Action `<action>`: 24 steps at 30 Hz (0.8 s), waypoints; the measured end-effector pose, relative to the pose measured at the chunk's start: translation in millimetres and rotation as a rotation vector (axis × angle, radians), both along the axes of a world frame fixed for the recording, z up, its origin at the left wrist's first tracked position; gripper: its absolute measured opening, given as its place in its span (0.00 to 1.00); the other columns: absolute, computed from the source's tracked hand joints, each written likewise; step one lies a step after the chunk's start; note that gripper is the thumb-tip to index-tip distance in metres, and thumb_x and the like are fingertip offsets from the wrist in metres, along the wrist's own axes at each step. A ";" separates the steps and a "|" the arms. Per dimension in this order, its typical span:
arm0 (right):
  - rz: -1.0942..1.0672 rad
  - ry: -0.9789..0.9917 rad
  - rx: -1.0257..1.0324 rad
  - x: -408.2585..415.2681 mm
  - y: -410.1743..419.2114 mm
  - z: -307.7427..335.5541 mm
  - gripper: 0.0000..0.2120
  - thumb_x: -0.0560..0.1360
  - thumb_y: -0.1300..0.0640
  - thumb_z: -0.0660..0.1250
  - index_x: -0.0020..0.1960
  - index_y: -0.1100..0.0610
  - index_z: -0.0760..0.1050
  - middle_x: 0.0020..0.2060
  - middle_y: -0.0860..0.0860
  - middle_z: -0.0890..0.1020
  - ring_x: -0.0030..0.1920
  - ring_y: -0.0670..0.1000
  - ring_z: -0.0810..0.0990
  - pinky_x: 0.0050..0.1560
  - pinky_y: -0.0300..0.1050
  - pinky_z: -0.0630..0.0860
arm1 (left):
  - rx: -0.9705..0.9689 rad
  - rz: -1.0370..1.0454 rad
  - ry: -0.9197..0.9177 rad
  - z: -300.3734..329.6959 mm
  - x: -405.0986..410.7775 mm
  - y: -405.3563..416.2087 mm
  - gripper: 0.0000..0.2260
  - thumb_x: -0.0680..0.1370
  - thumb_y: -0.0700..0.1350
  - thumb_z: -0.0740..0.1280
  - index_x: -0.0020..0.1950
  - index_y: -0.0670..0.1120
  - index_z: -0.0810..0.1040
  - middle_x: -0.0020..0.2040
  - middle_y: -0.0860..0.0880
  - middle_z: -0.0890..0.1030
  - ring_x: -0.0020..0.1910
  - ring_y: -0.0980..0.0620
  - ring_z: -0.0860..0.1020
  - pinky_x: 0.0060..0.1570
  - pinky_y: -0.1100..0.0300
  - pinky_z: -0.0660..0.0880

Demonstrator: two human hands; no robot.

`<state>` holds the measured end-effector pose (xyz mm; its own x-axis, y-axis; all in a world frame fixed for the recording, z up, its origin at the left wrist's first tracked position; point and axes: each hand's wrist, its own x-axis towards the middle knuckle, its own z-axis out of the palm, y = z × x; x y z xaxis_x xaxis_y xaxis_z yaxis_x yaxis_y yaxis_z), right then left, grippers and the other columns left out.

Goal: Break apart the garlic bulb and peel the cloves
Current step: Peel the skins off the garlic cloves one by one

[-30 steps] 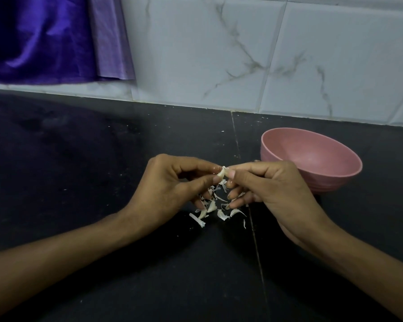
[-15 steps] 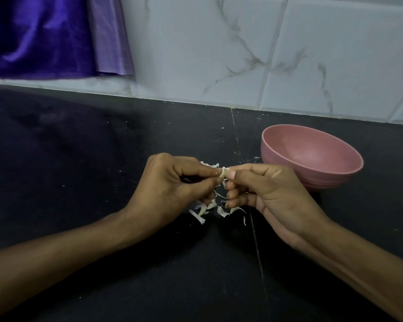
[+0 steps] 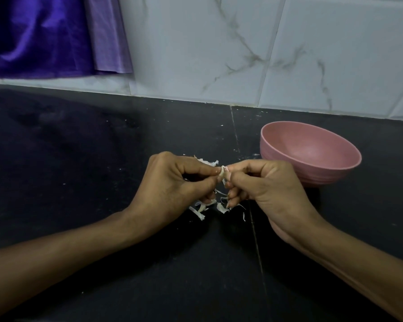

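Pinching from both sides, the left hand (image 3: 172, 182) and the right hand (image 3: 263, 184) meet over the middle of the dark counter (image 3: 102, 159), each with thumb and forefinger clamped on 1 small garlic clove (image 3: 222, 174) held just above the surface. Compared with 1 second ago the hands have closed in tighter and the clove has sunk further between the fingertips, so less of it shows; a curl of loose skin (image 3: 208, 161) now sticks out behind the left forefinger. That suggests the papery layer is coming away and this clove is close to bare, though how much skin is left on it cannot be told. The clove's long axis runs roughly up and down, tilted a little, with its upper tip toward the tiled wall (image 3: 196, 54) at the counter's back edge; which end is the root is too small to tell. Peel scraps (image 3: 200, 209) lie on the counter right under the hands. A pink bowl (image 3: 312, 168) stands near the right hand, toward the counter's back right, and looks empty.
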<state>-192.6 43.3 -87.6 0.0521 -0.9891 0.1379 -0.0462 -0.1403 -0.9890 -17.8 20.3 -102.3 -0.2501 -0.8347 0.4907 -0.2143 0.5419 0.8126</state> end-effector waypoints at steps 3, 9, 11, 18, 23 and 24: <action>0.003 0.022 -0.025 -1.3 -1.0 2.9 0.06 0.75 0.68 0.69 0.41 0.64 0.83 0.29 0.52 0.81 0.27 0.47 0.78 0.29 0.38 0.77 | 0.002 0.001 0.015 1.7 -0.6 0.2 0.05 0.72 0.40 0.75 0.47 0.44 0.86 0.34 0.48 0.85 0.31 0.49 0.84 0.36 0.50 0.83; 0.050 0.044 0.003 -8.8 -4.7 9.1 0.04 0.75 0.64 0.70 0.45 0.63 0.84 0.34 0.56 0.82 0.30 0.51 0.79 0.30 0.39 0.77 | 0.091 -0.019 0.097 6.0 -0.5 -2.7 0.08 0.70 0.45 0.73 0.47 0.45 0.86 0.35 0.46 0.85 0.33 0.45 0.84 0.36 0.48 0.83; 0.058 0.047 -0.004 -8.6 -5.3 7.9 0.05 0.75 0.64 0.70 0.45 0.62 0.85 0.36 0.56 0.83 0.32 0.50 0.79 0.32 0.41 0.79 | 0.088 -0.017 0.102 6.1 0.1 -3.8 0.08 0.70 0.44 0.73 0.47 0.44 0.86 0.36 0.46 0.85 0.33 0.45 0.84 0.36 0.48 0.83; 0.033 0.048 -0.007 -10.3 -5.1 4.4 0.05 0.75 0.62 0.71 0.43 0.62 0.85 0.35 0.56 0.82 0.31 0.51 0.79 0.31 0.43 0.80 | 0.039 -0.011 0.068 6.2 1.3 -2.6 0.09 0.71 0.44 0.73 0.48 0.43 0.85 0.37 0.47 0.85 0.32 0.48 0.84 0.34 0.54 0.82; 0.032 0.044 -0.005 -9.3 -5.6 3.4 0.04 0.75 0.62 0.71 0.43 0.62 0.84 0.33 0.53 0.81 0.31 0.51 0.79 0.31 0.43 0.79 | 0.008 0.001 0.029 6.9 1.1 -1.7 0.09 0.71 0.45 0.73 0.49 0.44 0.85 0.38 0.49 0.86 0.32 0.49 0.84 0.35 0.54 0.82; 0.030 0.044 -0.010 -9.1 -5.6 3.3 0.04 0.75 0.63 0.71 0.42 0.62 0.84 0.33 0.54 0.81 0.31 0.50 0.79 0.30 0.43 0.79 | 0.011 -0.004 0.029 6.9 1.1 -1.6 0.09 0.71 0.46 0.73 0.49 0.44 0.85 0.38 0.48 0.86 0.33 0.49 0.84 0.35 0.52 0.82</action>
